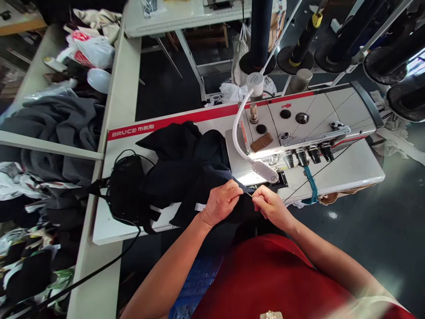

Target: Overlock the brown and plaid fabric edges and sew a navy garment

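Note:
A dark navy garment point(179, 175) lies bunched on the sewing table, left of the white overlock sewing machine point(318, 110). My left hand point(223, 201) is closed in a pinch on the garment's edge, at the front of the machine. Close to its right, my right hand point(270, 206) pinches a thin, pointed, light-coloured thing point(249, 194). Its tip meets the cloth by my left fingertips, and its exact kind is too small to make out. A small white label point(200, 207) shows on the garment. The machine's lamp point(265, 172) shines just beyond my hands.
A black bag point(125, 188) with a trailing cord rests at the table's left end. Left of it, a bin point(88, 235) with pale edges holds piled grey and dark cloth. Several dark thread cones point(260, 35) stand behind the machine. Teal thread point(311, 184) hangs at its front.

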The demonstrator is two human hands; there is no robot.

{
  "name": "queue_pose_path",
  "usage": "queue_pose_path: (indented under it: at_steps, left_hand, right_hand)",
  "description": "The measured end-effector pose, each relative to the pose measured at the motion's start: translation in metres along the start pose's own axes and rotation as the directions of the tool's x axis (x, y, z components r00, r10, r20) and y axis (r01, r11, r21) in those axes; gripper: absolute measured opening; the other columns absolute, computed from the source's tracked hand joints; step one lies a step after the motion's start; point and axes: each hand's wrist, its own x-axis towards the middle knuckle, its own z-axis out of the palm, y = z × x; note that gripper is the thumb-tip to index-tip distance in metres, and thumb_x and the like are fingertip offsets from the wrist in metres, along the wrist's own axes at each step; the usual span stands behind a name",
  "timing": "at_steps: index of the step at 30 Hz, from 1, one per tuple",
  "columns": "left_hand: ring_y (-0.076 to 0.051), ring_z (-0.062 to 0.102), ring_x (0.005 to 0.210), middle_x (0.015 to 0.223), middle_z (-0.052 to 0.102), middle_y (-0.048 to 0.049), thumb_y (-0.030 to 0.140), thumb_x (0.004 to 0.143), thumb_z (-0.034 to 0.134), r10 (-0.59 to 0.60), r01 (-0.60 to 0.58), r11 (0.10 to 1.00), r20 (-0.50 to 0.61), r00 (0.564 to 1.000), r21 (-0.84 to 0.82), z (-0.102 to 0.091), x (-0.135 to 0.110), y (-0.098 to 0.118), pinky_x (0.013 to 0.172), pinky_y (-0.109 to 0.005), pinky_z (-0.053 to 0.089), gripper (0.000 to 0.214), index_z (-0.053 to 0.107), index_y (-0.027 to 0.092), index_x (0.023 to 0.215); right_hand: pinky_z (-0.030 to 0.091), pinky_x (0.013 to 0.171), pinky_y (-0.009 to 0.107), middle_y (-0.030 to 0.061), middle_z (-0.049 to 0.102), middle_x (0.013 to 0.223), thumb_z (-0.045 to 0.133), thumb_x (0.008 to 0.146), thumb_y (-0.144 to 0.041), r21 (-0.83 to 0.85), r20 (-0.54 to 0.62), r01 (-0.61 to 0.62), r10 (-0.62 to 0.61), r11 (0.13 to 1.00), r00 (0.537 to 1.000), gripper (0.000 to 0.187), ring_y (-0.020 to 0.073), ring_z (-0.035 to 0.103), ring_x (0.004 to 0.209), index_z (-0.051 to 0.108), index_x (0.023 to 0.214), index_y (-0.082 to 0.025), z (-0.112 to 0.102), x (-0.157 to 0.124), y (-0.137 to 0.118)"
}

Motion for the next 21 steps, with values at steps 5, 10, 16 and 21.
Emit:
queue_pose_path:
  at_steps: [5, 10, 16, 21]
  left_hand:
    - [-0.009, 0.056, 0.073, 0.08, 0.057, -0.0007, 0.011, 0.087, 0.043, -0.001, 0.001, 1.0, -0.003, 1.0, 0.016, 0.0012, -0.0023, -0.0001, 0.068, -0.019, 0.044, 0.019, 0.059, 0.02, 0.084]
    - [-0.009, 0.056, 0.073, 0.08, 0.058, -0.0007, 0.012, 0.087, 0.044, 0.028, -0.028, 0.999, -0.003, 1.0, 0.045, 0.0033, -0.0039, -0.0006, 0.067, -0.019, 0.044, 0.017, 0.059, 0.02, 0.084]
    - [-0.007, 0.055, 0.069, 0.078, 0.057, -0.0001, 0.012, 0.088, 0.042, 0.07, -0.07, 0.992, 0.009, 0.998, 0.104, 0.0012, -0.0042, 0.0022, 0.064, -0.017, 0.043, 0.02, 0.06, 0.02, 0.083]
    - [-0.007, 0.056, 0.068, 0.077, 0.058, -0.0002, 0.012, 0.089, 0.041, 0.062, -0.063, 0.992, 0.009, 0.998, 0.105, -0.0004, -0.0034, 0.0043, 0.064, -0.017, 0.043, 0.022, 0.061, 0.019, 0.082]
  right_hand:
    - [0.03, 0.041, 0.019, -0.0053, 0.053, 0.064, 0.05, 0.086, -0.038, 0.094, -0.026, -0.04, 0.043, 0.995, 0.999, 0.019, 0.006, 0.04, 0.042, 0.047, 0.085, -0.02, -0.0069, -0.0057, 0.0054]
    - [0.032, 0.044, 0.019, -0.0048, 0.052, 0.065, 0.051, 0.087, -0.036, 0.024, -0.004, -0.029, 0.029, 0.999, 1.0, 0.017, 0.006, 0.041, 0.046, 0.05, 0.085, -0.019, -0.0027, -0.0084, 0.0061]
    - [0.032, 0.044, 0.019, -0.0048, 0.054, 0.064, 0.051, 0.086, -0.034, 0.02, -0.016, -0.025, 0.025, 0.999, 1.0, 0.015, 0.0059, 0.042, 0.045, 0.05, 0.084, -0.019, 0.0012, -0.0062, 0.005]
    - [0.027, 0.039, 0.019, -0.005, 0.054, 0.063, 0.049, 0.087, -0.037, 0.127, -0.038, -0.028, 0.033, 0.992, 0.999, 0.019, 0.0053, 0.04, 0.04, 0.047, 0.082, -0.019, -0.0061, -0.0099, 0.0105]
